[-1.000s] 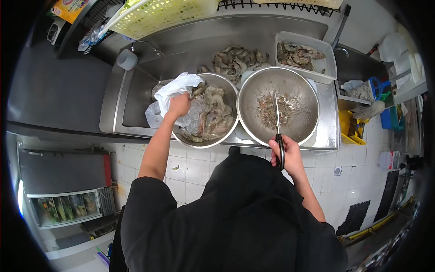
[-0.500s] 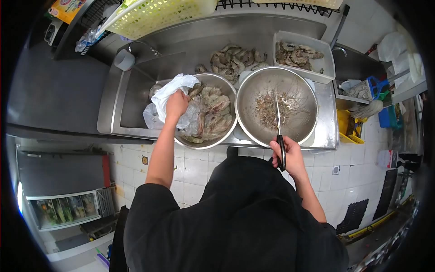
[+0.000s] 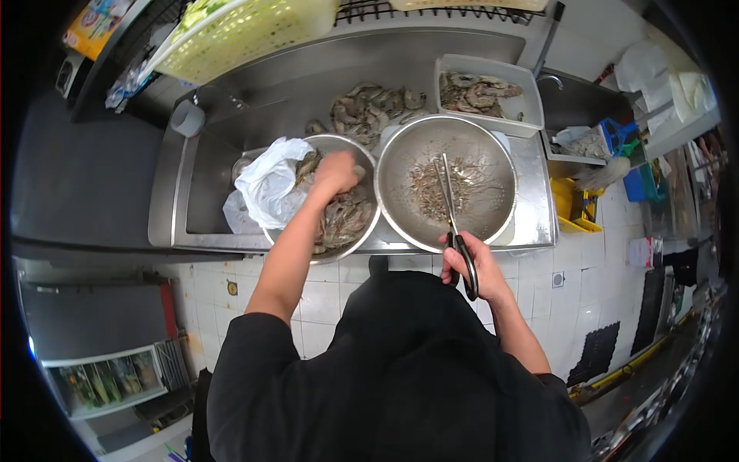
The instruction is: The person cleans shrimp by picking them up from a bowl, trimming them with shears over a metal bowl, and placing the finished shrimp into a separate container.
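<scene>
My left hand (image 3: 337, 173) reaches into a metal bowl (image 3: 375, 212) of raw shrimp (image 3: 342, 219). Its fingers bend down among them, with a grey shrimp at the fingertips, which are partly hidden. A crumpled white plastic bag (image 3: 271, 181) lies over the bowl's left side, beside my left wrist. My right hand (image 3: 479, 269) is closed around the black handles of scissors (image 3: 469, 271). Their blades point away from me, slightly parted, above a second metal bowl (image 3: 493, 158). Thin shrimp trimmings (image 3: 431, 189) lie on that bowl's bottom.
More shrimp (image 3: 369, 104) lie on the steel counter behind the bowls. A white plastic tub (image 3: 531, 115) with shrimp stands at the back right. A sink basin (image 3: 208, 208) is at left, and a yellow-green basket (image 3: 246, 38) hangs over the back edge.
My left hand has let go of the white bag and moved right onto the shrimp. The bag has settled lower. The scissors' blades have parted slightly, and the view has shifted.
</scene>
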The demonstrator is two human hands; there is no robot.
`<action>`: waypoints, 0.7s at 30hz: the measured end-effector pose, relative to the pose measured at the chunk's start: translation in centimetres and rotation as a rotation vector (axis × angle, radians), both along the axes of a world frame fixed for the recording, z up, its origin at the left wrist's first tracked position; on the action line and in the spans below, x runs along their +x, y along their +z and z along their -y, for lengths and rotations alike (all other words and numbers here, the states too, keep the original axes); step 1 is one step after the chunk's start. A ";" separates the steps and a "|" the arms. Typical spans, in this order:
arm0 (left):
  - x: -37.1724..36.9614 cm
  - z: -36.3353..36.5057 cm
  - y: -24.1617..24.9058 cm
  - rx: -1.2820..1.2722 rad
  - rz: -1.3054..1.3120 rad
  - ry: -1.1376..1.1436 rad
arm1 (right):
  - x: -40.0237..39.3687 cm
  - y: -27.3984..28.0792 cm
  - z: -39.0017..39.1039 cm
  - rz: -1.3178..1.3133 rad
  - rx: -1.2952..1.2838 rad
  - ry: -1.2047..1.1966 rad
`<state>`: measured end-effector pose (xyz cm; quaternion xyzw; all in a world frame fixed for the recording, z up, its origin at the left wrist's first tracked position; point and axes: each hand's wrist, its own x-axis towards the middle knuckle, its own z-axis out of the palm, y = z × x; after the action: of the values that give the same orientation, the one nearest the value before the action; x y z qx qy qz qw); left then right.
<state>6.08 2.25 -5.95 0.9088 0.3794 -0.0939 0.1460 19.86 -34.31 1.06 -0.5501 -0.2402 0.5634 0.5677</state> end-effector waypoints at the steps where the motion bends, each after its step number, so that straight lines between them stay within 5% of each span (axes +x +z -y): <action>1: -0.4 0.1 2.1 -0.022 0.056 0.082 | 0.3 0.2 0.3 -0.005 0.014 0.039; 2: -1.1 0.0 3.4 -0.045 0.108 0.165 | 0.2 0.2 0.6 -0.009 0.017 0.020; 4: -2.3 -0.4 4.4 -0.214 0.610 0.210 | 0.0 0.2 0.9 -0.069 0.044 0.022; 5: -2.1 -0.2 5.8 -0.616 0.767 0.382 | -0.1 0.1 1.1 -0.086 0.042 0.032; 6: -1.4 1.0 7.6 -0.622 0.767 0.362 | -0.2 -0.1 1.0 -0.079 0.045 0.013; 8: 0.4 3.6 9.6 -0.842 1.170 0.350 | -0.5 -0.2 1.0 -0.125 0.081 0.033; 12: 4.3 8.5 11.2 -0.881 1.279 0.224 | -0.3 1.7 1.0 -0.199 0.067 0.100; 21: 6.5 12.8 10.0 -0.833 1.093 -0.049 | 1.1 0.0 0.5 -0.429 0.108 -0.076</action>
<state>12.56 -10.52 4.05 0.7021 0.1631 0.2366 0.6515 20.97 -34.82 1.03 -0.3950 -0.1228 0.6323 0.6551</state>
